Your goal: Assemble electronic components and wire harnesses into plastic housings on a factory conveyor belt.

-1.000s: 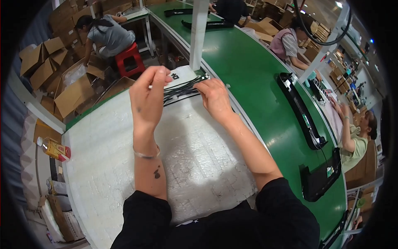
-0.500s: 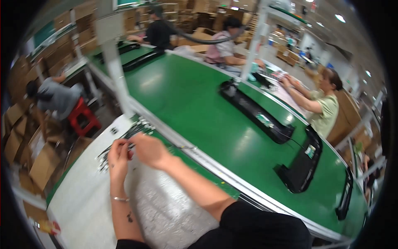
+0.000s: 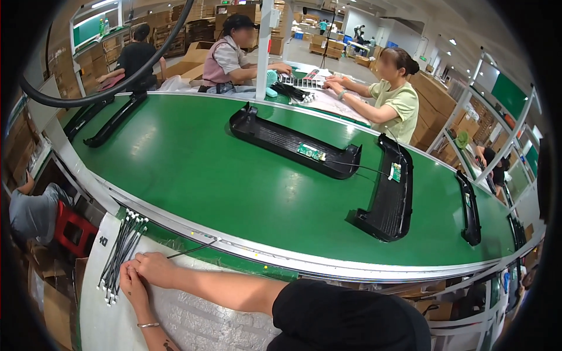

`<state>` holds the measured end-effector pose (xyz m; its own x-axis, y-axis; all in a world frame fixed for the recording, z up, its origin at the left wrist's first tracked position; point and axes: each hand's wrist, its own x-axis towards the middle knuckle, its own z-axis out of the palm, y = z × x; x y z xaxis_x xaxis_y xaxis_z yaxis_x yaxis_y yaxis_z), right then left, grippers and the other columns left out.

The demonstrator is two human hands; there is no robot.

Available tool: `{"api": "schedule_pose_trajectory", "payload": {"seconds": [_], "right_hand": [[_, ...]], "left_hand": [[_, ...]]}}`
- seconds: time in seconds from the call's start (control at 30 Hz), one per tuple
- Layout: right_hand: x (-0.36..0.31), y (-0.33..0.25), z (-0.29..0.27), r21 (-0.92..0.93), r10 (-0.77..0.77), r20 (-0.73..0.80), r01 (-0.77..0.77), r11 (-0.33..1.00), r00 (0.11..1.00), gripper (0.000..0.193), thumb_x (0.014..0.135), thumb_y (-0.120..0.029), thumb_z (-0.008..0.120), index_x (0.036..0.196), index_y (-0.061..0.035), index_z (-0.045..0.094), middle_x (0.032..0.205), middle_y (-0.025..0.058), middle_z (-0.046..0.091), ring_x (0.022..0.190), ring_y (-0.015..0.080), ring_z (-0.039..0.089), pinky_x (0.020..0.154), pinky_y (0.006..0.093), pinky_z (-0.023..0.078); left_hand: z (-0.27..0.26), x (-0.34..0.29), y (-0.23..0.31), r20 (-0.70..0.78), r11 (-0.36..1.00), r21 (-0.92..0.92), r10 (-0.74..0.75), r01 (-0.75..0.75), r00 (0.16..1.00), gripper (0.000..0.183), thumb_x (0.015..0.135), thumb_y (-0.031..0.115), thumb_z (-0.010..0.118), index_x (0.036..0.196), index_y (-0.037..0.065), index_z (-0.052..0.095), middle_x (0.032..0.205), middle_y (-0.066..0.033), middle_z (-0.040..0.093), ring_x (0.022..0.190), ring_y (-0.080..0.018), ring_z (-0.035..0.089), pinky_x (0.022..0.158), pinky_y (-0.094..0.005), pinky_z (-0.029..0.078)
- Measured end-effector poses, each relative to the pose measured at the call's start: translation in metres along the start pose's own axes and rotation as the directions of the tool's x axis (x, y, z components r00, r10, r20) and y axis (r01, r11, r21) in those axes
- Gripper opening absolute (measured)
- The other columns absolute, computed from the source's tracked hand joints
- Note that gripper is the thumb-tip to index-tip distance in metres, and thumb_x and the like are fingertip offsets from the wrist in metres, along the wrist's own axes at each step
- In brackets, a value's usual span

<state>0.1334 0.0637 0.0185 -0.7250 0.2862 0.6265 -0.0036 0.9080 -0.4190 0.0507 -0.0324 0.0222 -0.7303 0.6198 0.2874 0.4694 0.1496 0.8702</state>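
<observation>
Your wear: one black sleeve (image 3: 351,316), one silver-toned bangle (image 3: 148,325).
Right arm (image 3: 228,289): sleeve plain, short, ending near your elbow; right hand (image 3: 157,270) bare. Left arm (image 3: 153,336): bangle slim, at your wrist; dark marking (image 3: 168,345) (cut off by the view's lower edge) on your forearm; left hand (image 3: 134,286) bare.

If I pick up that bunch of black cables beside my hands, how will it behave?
The black cables look thin, so they're probably light and bendy. Their ends are staggered, so the bunch may splay. The white connectors crowd together, so they might snag.
</observation>
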Motion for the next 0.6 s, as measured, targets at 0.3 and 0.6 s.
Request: {"api": "schedule_pose_trajectory", "payload": {"seconds": [0.3,0.6], "right_hand": [[0.005,-0.004,-0.002,0.103,0.011,0.09,-0.02,0.994,0.996,0.013,0.073,-0.008,0.054,0.085,-0.0039,0.056,0.082,0.0094,0.056,0.078,0.0265,0.059,0.066,0.0357,0.049],[0.01,-0.009,-0.014,0.167,0.049,0.143,-0.073,0.983,0.988,0.007,0.072,-0.008,0.057,0.078,-0.0041,0.059,0.079,0.0102,0.056,0.075,0.0275,0.059,0.064,0.0378,0.047]], "left_hand": [[-0.007,-0.006,0.006,0.005,0.995,-0.09,0.053,-0.053,0.999,0.018,0.093,0.016,0.042,0.093,0.003,0.055,0.068,0.002,0.05,0.059,-0.0064,0.043,0.052,-0.0206,0.035],[-0.014,-0.005,0.001,0.084,0.951,-0.293,-0.076,0.098,0.994,0.015,0.093,0.014,0.043,0.1,0.006,0.053,0.066,0.0063,0.045,0.054,-0.0014,0.035,0.048,-0.0165,0.026]]}}
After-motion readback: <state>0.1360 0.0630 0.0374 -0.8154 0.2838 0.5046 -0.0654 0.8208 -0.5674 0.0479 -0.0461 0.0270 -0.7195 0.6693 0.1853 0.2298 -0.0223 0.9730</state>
